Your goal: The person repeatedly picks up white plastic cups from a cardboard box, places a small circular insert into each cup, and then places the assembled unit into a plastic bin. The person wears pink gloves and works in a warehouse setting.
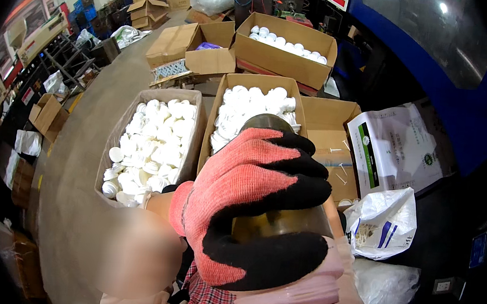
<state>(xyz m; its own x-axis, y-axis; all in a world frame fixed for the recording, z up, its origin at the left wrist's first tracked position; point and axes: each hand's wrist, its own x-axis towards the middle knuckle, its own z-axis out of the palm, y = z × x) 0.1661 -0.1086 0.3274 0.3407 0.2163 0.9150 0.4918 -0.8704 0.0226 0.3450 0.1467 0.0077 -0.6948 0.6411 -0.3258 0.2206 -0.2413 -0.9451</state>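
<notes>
My left hand (pixel 251 204), in a red and black knit work glove, comes in from the left and wraps its fingers round a see-through drinking bottle (pixel 272 225) close to the camera. Yellowish tones show through the bottle's wall; its dark round end (pixel 267 121) points away from me. A pale pink band or cover (pixel 295 290) lies at the near end. Beside the bottle, a strip of skin that may be my right forearm (pixel 334 216) shows; the right hand itself is not visible. A blurred patch (pixel 138 252) covers the lower left.
Beyond the hand stand a lined box of white round plastic parts (pixel 156 139), a second such box (pixel 250 101) and a carton holding a few thin white pieces (pixel 339 165). On the right are a white sack (pixel 387 220) and a blue machine (pixel 410 62).
</notes>
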